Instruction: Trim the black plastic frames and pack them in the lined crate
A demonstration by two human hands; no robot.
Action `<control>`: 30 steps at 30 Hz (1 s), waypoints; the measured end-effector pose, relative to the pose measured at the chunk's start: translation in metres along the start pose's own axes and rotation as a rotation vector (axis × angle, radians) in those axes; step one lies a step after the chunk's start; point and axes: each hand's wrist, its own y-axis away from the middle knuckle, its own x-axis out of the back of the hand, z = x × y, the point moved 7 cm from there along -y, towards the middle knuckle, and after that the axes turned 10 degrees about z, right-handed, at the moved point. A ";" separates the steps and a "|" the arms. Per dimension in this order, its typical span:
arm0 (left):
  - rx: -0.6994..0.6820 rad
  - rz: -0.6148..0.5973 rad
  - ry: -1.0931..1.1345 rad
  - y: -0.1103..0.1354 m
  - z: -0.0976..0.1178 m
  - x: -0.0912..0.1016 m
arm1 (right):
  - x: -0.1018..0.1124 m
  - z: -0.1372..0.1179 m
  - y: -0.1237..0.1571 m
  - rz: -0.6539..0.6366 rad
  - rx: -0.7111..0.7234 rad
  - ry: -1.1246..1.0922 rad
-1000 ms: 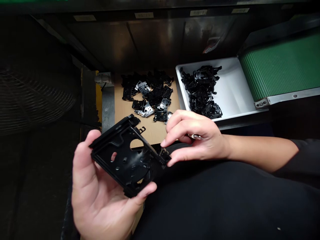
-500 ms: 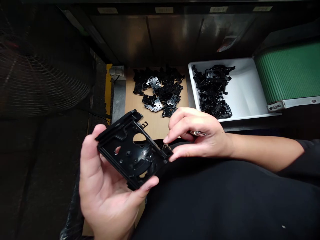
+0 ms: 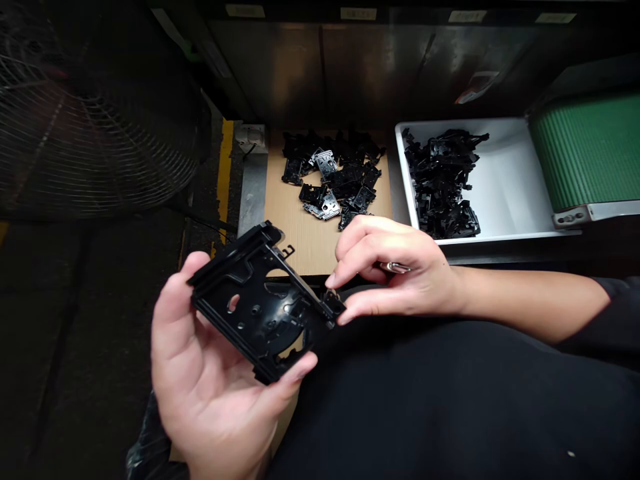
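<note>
The step in hand looks like close work on a single piece: a flat, matte-black moulded plastic frame (image 3: 260,307) with round cut-outs and raised edges, held up over the person's black shirt (image 3: 425,400), just in front of a brown corrugated cardboard sheet (image 3: 310,247). The left hand (image 3: 200,373) is open and palm up, cradling the frame, with the thumb along one long edge and the fingers curled under it, so it is gripping the piece from below. The right hand (image 3: 395,273) is half closed, with its index fingertip (image 3: 331,281) and thumb brought to the small clip at the frame's near corner; I cannot tell whether they pinch the clip or only touch it. Any fine move at that corner seems to call for the left hand's steady support. Beyond the cardboard sheet lies a loose heap of similar black and silvery metal-backed pieces (image 3: 330,187), and to its right a white plastic tray (image 3: 510,180) holds another heap (image 3: 440,183), below a green ribbed conveyor belt (image 3: 590,150). To its left stands a wire-guarded fan (image 3: 90,127). Against the earlier frame, the hold is almost unchanged, while the camera has turned, shifting the sheet and tray rightward and showing more fan.
</note>
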 end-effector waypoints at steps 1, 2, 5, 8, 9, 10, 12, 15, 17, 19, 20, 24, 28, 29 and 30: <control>0.002 0.004 -0.001 0.000 -0.001 0.002 | -0.002 0.000 -0.001 -0.006 -0.006 0.007; 0.003 0.007 -0.003 0.000 -0.002 0.004 | -0.004 0.000 -0.001 -0.009 -0.007 0.010; 0.005 0.018 0.000 0.001 -0.004 0.009 | -0.010 0.002 -0.001 -0.009 -0.003 0.008; 0.015 0.031 0.017 0.001 -0.007 0.014 | -0.015 0.004 -0.001 -0.008 -0.007 0.014; 0.020 0.034 0.023 0.000 -0.008 0.016 | -0.016 0.005 -0.001 -0.008 -0.007 0.017; 0.023 0.036 0.029 0.000 -0.009 0.017 | -0.018 0.005 0.000 -0.009 -0.007 0.020; 0.029 0.037 0.035 -0.001 -0.011 0.020 | -0.020 0.005 -0.001 -0.011 -0.007 0.023; 0.024 0.037 0.039 -0.001 -0.014 0.023 | -0.024 0.005 -0.001 -0.013 -0.006 0.025; 0.021 0.038 0.044 0.000 -0.016 0.025 | -0.025 0.004 -0.002 -0.010 0.001 0.025; 0.019 0.041 0.051 0.001 -0.018 0.028 | -0.027 0.004 -0.002 -0.013 0.005 0.032; 0.019 0.046 0.054 0.001 -0.019 0.029 | -0.028 0.003 -0.002 -0.016 0.007 0.037; 0.026 0.054 0.070 0.003 -0.022 0.033 | -0.033 0.003 -0.001 -0.027 -0.002 0.060; 0.017 0.038 0.083 0.004 -0.024 0.035 | -0.036 0.002 0.000 -0.036 -0.005 0.079; 0.015 0.036 0.081 0.005 -0.024 0.036 | -0.037 0.001 0.001 -0.040 -0.002 0.082; 0.015 0.035 0.079 0.005 -0.025 0.036 | -0.037 0.001 0.001 -0.041 0.002 0.085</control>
